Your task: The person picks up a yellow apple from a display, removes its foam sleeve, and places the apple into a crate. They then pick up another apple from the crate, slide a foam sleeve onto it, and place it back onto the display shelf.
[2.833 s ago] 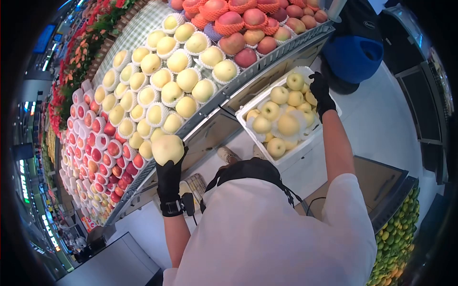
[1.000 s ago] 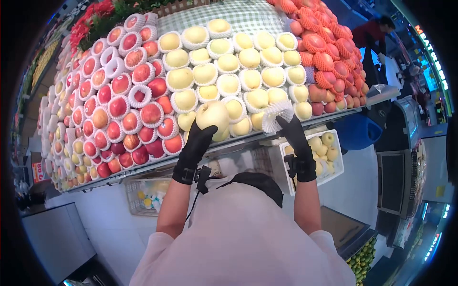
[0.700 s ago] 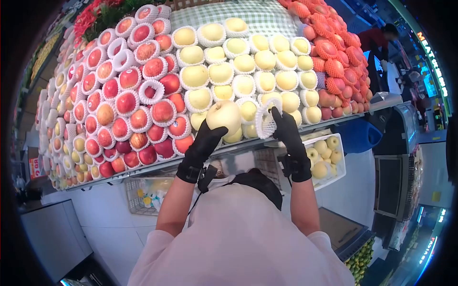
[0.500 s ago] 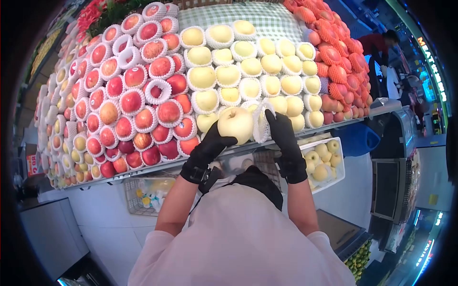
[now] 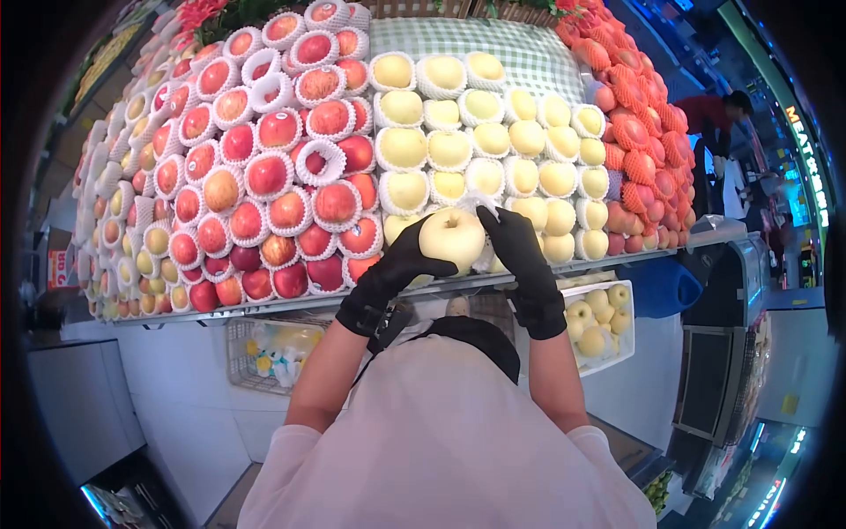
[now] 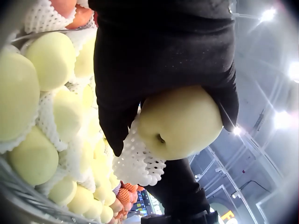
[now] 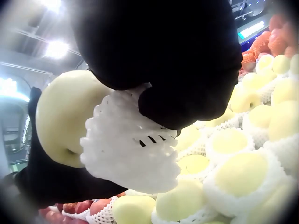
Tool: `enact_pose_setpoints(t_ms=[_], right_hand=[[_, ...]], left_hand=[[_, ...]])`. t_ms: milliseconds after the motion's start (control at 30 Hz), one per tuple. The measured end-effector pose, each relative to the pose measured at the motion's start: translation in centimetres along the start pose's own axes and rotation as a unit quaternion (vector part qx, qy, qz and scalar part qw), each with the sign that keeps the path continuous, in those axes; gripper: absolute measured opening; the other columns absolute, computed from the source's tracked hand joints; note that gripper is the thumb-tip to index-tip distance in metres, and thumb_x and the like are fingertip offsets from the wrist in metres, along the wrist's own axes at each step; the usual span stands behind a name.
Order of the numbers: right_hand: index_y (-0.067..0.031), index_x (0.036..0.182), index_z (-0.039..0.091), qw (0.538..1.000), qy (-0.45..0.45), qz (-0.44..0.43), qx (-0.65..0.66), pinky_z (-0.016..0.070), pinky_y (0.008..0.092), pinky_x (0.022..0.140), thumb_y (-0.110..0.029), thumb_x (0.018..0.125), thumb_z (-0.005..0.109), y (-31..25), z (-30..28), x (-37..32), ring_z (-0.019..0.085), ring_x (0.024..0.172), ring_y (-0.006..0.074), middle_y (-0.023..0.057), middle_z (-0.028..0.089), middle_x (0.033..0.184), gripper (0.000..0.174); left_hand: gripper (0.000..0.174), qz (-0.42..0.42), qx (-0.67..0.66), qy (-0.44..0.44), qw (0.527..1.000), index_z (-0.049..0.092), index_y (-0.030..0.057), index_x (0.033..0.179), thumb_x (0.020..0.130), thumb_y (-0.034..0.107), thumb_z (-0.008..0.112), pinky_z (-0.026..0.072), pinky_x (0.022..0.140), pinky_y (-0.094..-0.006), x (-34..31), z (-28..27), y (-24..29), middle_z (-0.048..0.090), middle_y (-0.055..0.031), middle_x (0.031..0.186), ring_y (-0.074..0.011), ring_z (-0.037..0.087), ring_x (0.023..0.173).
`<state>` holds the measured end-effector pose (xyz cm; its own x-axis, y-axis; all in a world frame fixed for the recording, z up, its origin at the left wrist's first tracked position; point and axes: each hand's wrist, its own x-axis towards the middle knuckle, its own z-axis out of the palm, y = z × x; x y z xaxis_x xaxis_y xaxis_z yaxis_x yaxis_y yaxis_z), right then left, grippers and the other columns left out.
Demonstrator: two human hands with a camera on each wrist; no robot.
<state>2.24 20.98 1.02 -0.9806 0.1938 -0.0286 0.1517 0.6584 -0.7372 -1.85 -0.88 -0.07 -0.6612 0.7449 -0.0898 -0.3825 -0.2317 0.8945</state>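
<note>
In the head view, my left hand (image 5: pixel 398 267), in a black glove, grips a large pale yellow apple (image 5: pixel 452 242) by its side, stem end showing. My right hand (image 5: pixel 522 251), also gloved, is right beside the apple and pinches a white foam net sleeve (image 7: pixel 133 144) between thumb and fingers. The sleeve's scalloped rim lies against the apple's side in the right wrist view, and most of the apple is outside it. Behind both hands, yellow apples (image 5: pixel 492 139) in foam nets stand in rows on the display, partly hidden by the held apple.
Red apples (image 5: pixel 267 175) in foam nets fill the display's left; fruit in orange nets (image 5: pixel 630 130) is piled right. A metal rail (image 5: pixel 291 307) edges the stand. Below are a white crate (image 5: pixel 627 351) of yellow apples, a blue bin (image 5: pixel 665 286) and a plastic basket (image 5: pixel 251 375).
From the crate, my right hand has come to the display and taken a foam net sleeve. My left hand has brought the apple towards the right, and apple and sleeve now meet.
</note>
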Motion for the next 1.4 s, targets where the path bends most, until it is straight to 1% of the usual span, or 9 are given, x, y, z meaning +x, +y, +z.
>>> enact_pose_setpoints(t_ms=[200, 233, 567, 733, 800, 1000, 1200, 1300, 1400], right_hand=[[0.0014, 0.089, 0.069, 0.982, 0.127, -0.103, -0.091, 0.0485, 0.0408, 0.062, -0.031, 0.090, 0.065, -0.2, 0.6, 0.8, 0.063, 0.072, 0.0350, 0.0207, 0.064, 0.079, 0.033], [0.0011, 0.084, 0.068, 0.984, 0.154, -0.066, -0.067, 0.0477, 0.0406, 0.061, -0.026, 0.089, 0.068, -0.4, 1.1, 1.0, 0.062, 0.071, 0.0340, 0.0191, 0.062, 0.076, 0.027], [-0.0038, 0.078, 0.065, 0.970, 0.138, -0.160, -0.117, 0.0466, 0.0412, 0.054, -0.016, 0.087, 0.066, -1.4, 1.7, 0.0, 0.060, 0.062, 0.0312, 0.0135, 0.060, 0.069, 0.015], [-0.0019, 0.093, 0.068, 0.989, 0.084, -0.090, -0.078, 0.0496, 0.0386, 0.065, -0.021, 0.089, 0.066, -2.5, 1.9, -0.7, 0.064, 0.074, 0.0290, 0.0141, 0.065, 0.081, 0.020], [-0.0011, 0.101, 0.065, 0.996, 0.056, 0.031, 0.059, 0.0508, 0.0361, 0.072, -0.023, 0.089, 0.066, -3.3, 1.7, -0.5, 0.065, 0.081, 0.0276, 0.0155, 0.067, 0.088, 0.025], [0.0006, 0.126, 0.050, 0.947, 0.023, 0.023, 0.318, 0.0494, 0.0346, 0.085, -0.029, 0.091, 0.067, -1.8, 3.4, -0.4, 0.057, 0.103, 0.0190, 0.0123, 0.059, 0.118, 0.048], [0.0024, 0.134, 0.046, 0.907, -0.053, 0.040, 0.416, 0.0471, 0.0327, 0.090, -0.031, 0.094, 0.063, -1.8, 1.4, -1.1, 0.054, 0.108, 0.0164, 0.0097, 0.057, 0.123, 0.055], [0.0029, 0.134, 0.046, 0.966, -0.012, -0.045, 0.255, 0.0476, 0.0328, 0.089, -0.033, 0.095, 0.061, 0.3, 1.7, -0.3, 0.054, 0.108, 0.0160, 0.0110, 0.058, 0.122, 0.055], [0.0042, 0.133, 0.046, 0.970, -0.014, -0.054, 0.236, 0.0481, 0.0337, 0.089, -0.033, 0.095, 0.060, 1.8, 1.8, -0.6, 0.056, 0.109, 0.0175, 0.0123, 0.058, 0.121, 0.055]], left_hand=[[0.072, 0.045, 0.008, 0.045, 0.998, 0.049, 0.0010, 0.134, 0.070, 0.010, 0.082, 0.0496, 0.093, -0.0309, -0.4, -0.5, 0.2, 0.059, -0.0051, 0.122, -0.0144, 0.057, 0.109], [0.072, 0.050, 0.019, 0.048, 0.997, 0.050, 0.0011, 0.133, 0.070, 0.010, 0.082, 0.0496, 0.093, -0.0309, -0.4, -0.4, 0.4, 0.059, -0.0049, 0.121, -0.0144, 0.057, 0.109], [0.064, 0.085, 0.189, 0.139, 0.968, 0.055, 0.0023, 0.125, 0.070, 0.017, 0.086, 0.0497, 0.092, -0.0326, 1.0, 0.4, -0.5, 0.062, -0.0061, 0.116, -0.0150, 0.060, 0.105], [0.056, 0.121, 0.179, 0.182, 0.959, 0.056, 0.0014, 0.120, 0.074, 0.016, 0.084, 0.0506, 0.088, -0.0293, 1.4, 0.1, -0.8, 0.063, -0.0051, 0.110, -0.0138, 0.061, 0.100], [0.052, 0.123, 0.132, 0.169, 0.969, 0.056, 0.0009, 0.121, 0.078, 0.016, 0.082, 0.0509, 0.087, -0.0288, 1.8, 0.2, -0.7, 0.063, -0.0047, 0.110, -0.0132, 0.061, 0.099], [0.045, 0.074, 0.074, 0.148, 0.983, 0.056, -0.0007, 0.125, 0.092, 0.027, 0.068, 0.0515, 0.084, -0.0294, 2.2, 0.5, 0.8, 0.064, -0.0068, 0.112, -0.0129, 0.062, 0.097], [0.042, 0.100, -0.002, 0.114, 0.988, 0.053, -0.0004, 0.133, 0.100, 0.027, 0.054, 0.0535, 0.083, -0.0322, 2.3, -1.2, -0.7, 0.062, -0.0102, 0.119, -0.0163, 0.062, 0.101], [0.041, 0.093, 0.030, 0.132, 0.986, 0.053, -0.0004, 0.133, 0.099, 0.023, 0.057, 0.0531, 0.082, -0.0310, 2.2, -0.1, 0.4, 0.063, -0.0099, 0.116, -0.0160, 0.061, 0.099], [0.040, 0.128, 0.127, 0.135, 0.974, 0.054, 0.0000, 0.132, 0.097, 0.018, 0.060, 0.0520, 0.081, -0.0296, 2.3, 0.2, 0.3, 0.064, -0.0079, 0.110, -0.0136, 0.061, 0.096]])
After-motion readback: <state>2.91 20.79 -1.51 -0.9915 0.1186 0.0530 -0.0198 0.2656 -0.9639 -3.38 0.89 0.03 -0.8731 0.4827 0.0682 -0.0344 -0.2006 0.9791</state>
